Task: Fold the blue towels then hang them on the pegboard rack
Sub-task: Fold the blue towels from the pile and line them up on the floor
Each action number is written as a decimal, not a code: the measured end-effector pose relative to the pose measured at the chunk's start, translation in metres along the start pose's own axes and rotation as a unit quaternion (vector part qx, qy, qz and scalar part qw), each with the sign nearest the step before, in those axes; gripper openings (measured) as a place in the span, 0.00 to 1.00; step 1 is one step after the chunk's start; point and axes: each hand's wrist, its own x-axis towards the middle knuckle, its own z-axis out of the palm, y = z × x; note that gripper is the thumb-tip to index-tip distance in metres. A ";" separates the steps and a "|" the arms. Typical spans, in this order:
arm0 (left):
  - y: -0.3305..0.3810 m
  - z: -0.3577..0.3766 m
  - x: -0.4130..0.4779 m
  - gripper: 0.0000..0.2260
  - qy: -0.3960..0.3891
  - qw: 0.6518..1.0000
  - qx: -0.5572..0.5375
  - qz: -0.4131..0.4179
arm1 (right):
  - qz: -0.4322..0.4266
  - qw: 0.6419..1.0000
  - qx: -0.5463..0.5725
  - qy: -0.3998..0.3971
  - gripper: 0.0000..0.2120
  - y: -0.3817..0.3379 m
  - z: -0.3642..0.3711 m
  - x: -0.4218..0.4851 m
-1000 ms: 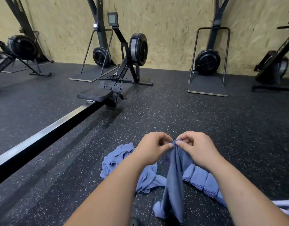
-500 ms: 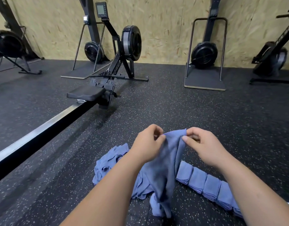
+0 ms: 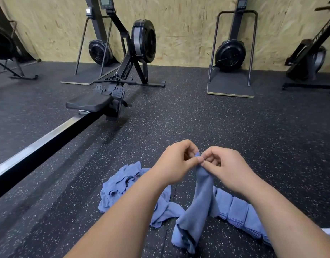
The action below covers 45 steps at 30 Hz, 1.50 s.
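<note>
held towel (image 3: pixel 199 198) hung from both hands, its lower end bunched on the rubber floor (image 3: pixel 253 136) nearest the camera. left hand (image 3: pixel 176 162) and right hand (image 3: pixel 229 168) met at its top edge. each pinched the cloth between thumb and fingertips, thumbs nearly touching.

judged handling: thin, soft, light, limp. likely to sag and twist unless taken at two corners of one edge and drawn taut. neither fragile nor slippery.

counts:
- 1 towel in hand.
- 1 heap of unfolded towels (image 3: pixel 121 185) just left of it; number in the heap could not be told.
- 1 row of folded towels (image 3: pixel 235 207) on the right; at least 4 showed, the rest hidden behind the right forearm.
- farther off, 1 rowing machine (image 3: pixel 140 41) laid out, its rail running to the near left.
- 5 flywheels in all along the osb wall (image 3: pixel 179 25).

pegboard rack not in view.
</note>
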 end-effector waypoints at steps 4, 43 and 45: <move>-0.002 -0.002 0.004 0.06 -0.026 0.999 0.035 -0.004 | 0.010 1.000 -0.011 0.002 0.06 0.004 -0.003 0.000; 0.006 0.005 0.003 0.04 0.062 0.996 0.057 0.000 | 0.004 0.995 0.064 -0.080 0.01 0.010 -0.021 0.010; 0.006 0.003 0.005 0.05 0.110 0.993 0.037 -0.008 | 0.008 0.991 0.078 -0.111 0.02 0.015 -0.022 0.009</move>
